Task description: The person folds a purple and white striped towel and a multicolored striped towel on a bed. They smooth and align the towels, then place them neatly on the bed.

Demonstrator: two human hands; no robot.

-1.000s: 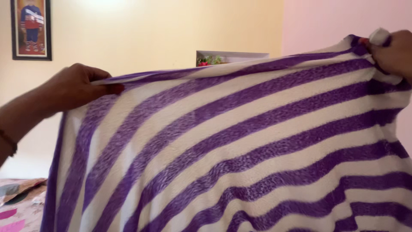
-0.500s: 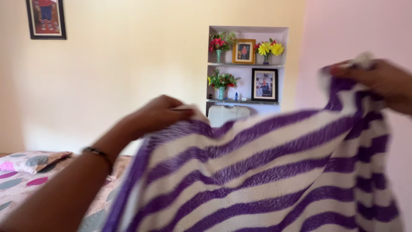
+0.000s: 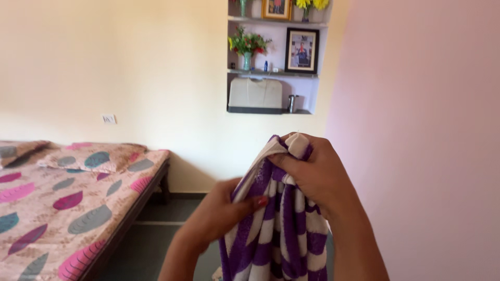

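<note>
The right hand (image 3: pixel 312 174) squeezes the top of a purple and white striped blanket (image 3: pixel 278 234), fingers shut tight on it; the blanket hangs down, bunched up; the left hand (image 3: pixel 224 213) pinches its side with flat fingers. Farther left sits a bed (image 3: pixel 62 203) with leaf sheets — far back, a wall shelf (image 3: pixel 273 73) holds flowers and a framed picture.

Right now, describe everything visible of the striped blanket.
The striped blanket is soft, fleecy-looking cloth in purple and white bands. It hangs bunched and folded lengthwise, with its lower part out of frame. The right hand grips its gathered top edge; the left hand presses its side, below and to the left.
</note>
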